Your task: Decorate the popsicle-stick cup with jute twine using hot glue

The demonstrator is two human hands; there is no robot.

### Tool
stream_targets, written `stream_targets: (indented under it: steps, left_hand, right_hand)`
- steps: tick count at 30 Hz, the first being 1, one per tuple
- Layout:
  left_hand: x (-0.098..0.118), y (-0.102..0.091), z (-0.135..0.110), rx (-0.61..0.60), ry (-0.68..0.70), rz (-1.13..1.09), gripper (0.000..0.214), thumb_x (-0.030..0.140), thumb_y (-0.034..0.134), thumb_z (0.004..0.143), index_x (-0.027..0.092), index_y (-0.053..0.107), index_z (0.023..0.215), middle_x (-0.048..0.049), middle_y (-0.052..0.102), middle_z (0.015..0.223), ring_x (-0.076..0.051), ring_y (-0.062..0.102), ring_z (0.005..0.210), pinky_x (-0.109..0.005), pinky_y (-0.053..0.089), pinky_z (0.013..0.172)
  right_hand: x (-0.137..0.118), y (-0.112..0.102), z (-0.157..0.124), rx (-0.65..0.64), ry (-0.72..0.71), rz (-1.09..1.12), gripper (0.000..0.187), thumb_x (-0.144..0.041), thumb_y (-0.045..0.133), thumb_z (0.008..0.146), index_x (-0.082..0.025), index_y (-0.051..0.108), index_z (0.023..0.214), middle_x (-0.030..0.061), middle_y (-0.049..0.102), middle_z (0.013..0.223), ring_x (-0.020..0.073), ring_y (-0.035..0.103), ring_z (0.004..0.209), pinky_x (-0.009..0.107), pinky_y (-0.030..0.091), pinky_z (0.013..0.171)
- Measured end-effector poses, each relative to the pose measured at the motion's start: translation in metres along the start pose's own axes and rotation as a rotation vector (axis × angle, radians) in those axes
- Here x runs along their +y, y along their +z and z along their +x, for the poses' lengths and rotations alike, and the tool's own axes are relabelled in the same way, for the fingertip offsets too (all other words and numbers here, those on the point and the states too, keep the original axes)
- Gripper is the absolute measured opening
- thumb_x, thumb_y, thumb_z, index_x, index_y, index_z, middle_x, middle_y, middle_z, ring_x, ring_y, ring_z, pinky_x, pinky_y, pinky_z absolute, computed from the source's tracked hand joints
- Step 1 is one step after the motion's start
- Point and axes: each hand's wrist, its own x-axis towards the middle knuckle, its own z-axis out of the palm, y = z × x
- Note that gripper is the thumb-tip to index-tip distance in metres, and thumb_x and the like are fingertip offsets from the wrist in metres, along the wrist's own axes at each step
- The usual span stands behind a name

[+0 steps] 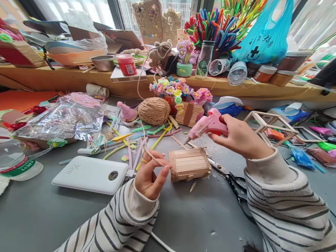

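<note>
My right hand (240,136) is closed round a pink glue gun (207,126), its nozzle pointing down-left at a small popsicle-stick barrel (189,163) lying on the grey table. My left hand (149,176) pinches a strand of jute twine (154,159) that runs from the left end of the barrel up to a twine ball (154,111). The barrel's ends are wrapped in twine. A gold ring sits on one left finger. Both sleeves are striped.
A white power bank (90,174) lies left of my left hand. Black scissors (236,185) lie under my right wrist. A wooden stick frame (267,126), pipe-cleaner flowers (175,89), plastic bags (60,119) and loose sticks crowd the table. A cluttered wooden shelf (78,78) runs along the back.
</note>
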Motion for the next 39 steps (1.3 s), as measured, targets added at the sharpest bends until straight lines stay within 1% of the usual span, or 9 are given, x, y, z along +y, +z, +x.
stream_targets:
  steps: [3,6,11,15,18,25,29,33,39]
  left_hand:
    - [0.004,-0.002,0.001,-0.015,0.026,-0.003,0.015,0.013,0.046,0.081,0.02,0.06,0.08,-0.0007,0.054,0.065,-0.015,0.046,0.07,-0.031,0.047,0.074]
    - [0.007,-0.001,0.002,-0.012,0.022,-0.016,0.017,0.012,0.044,0.082,0.02,0.059,0.077,0.0007,0.054,0.061,-0.014,0.047,0.066,-0.031,0.045,0.072]
    - [0.007,-0.001,0.001,0.001,-0.01,-0.047,0.018,0.013,0.044,0.083,0.019,0.058,0.075,0.0012,0.056,0.062,-0.013,0.049,0.064,-0.031,0.045,0.073]
    - [0.007,0.0,0.0,0.023,-0.018,-0.047,0.018,0.013,0.044,0.083,0.018,0.058,0.074,0.0013,0.056,0.061,-0.012,0.049,0.063,-0.03,0.045,0.073]
    - [0.007,0.001,0.0,0.033,-0.031,-0.054,0.018,0.014,0.044,0.084,0.018,0.057,0.073,0.001,0.056,0.06,-0.012,0.05,0.064,-0.03,0.046,0.072]
    - [0.002,0.002,-0.004,0.052,-0.05,-0.095,0.018,0.013,0.044,0.084,0.019,0.057,0.073,0.0014,0.056,0.06,-0.012,0.05,0.064,-0.029,0.046,0.073]
    - [0.002,0.002,-0.004,0.053,-0.052,-0.102,0.018,0.013,0.044,0.084,0.018,0.056,0.072,0.0016,0.056,0.06,-0.012,0.05,0.063,-0.029,0.046,0.072]
    - [0.003,0.002,-0.003,0.053,-0.055,-0.099,0.018,0.014,0.044,0.084,0.018,0.056,0.072,0.0016,0.055,0.059,-0.012,0.05,0.062,-0.029,0.046,0.072]
    - [0.003,0.003,-0.003,0.057,-0.05,-0.102,0.018,0.014,0.044,0.085,0.018,0.055,0.071,0.0022,0.053,0.058,-0.011,0.049,0.061,-0.028,0.046,0.072]
  right_hand:
    - [-0.006,-0.002,-0.003,0.069,-0.097,0.062,0.028,-0.039,0.058,0.069,-0.018,0.048,0.084,0.0079,0.06,0.079,0.0198,0.055,0.066,0.029,0.037,0.058]
    - [-0.008,-0.002,-0.004,0.104,-0.189,0.08,0.025,-0.038,0.058,0.07,-0.019,0.048,0.082,0.0078,0.061,0.079,0.0198,0.055,0.067,0.029,0.037,0.058]
    - [-0.011,-0.001,-0.007,0.145,-0.358,0.056,0.02,-0.036,0.058,0.073,-0.019,0.05,0.08,0.0074,0.061,0.077,0.0191,0.056,0.067,0.028,0.039,0.059]
    - [-0.013,0.003,-0.008,0.237,-0.465,0.025,0.018,-0.032,0.058,0.072,-0.017,0.053,0.082,0.0065,0.062,0.075,0.0186,0.057,0.066,0.027,0.041,0.058]
    - [-0.013,0.006,-0.008,0.31,-0.542,0.003,0.021,-0.029,0.059,0.071,-0.014,0.054,0.086,0.0075,0.063,0.077,0.019,0.059,0.066,0.027,0.044,0.058]
    - [-0.019,0.006,-0.01,0.407,-0.622,-0.047,0.019,-0.026,0.058,0.073,-0.012,0.055,0.085,0.0076,0.062,0.073,0.0188,0.059,0.065,0.027,0.045,0.057]
    - [-0.021,0.006,-0.01,0.455,-0.633,-0.073,0.016,-0.025,0.056,0.075,-0.012,0.055,0.084,0.0082,0.062,0.073,0.0192,0.058,0.065,0.028,0.046,0.057]
    - [-0.022,0.006,-0.01,0.478,-0.639,-0.081,0.016,-0.025,0.055,0.075,-0.012,0.056,0.084,0.0093,0.063,0.073,0.0198,0.058,0.065,0.028,0.047,0.057]
    - [-0.022,0.007,-0.009,0.476,-0.651,-0.066,0.014,-0.023,0.054,0.076,-0.012,0.056,0.085,0.0099,0.064,0.075,0.0196,0.059,0.067,0.028,0.047,0.058]
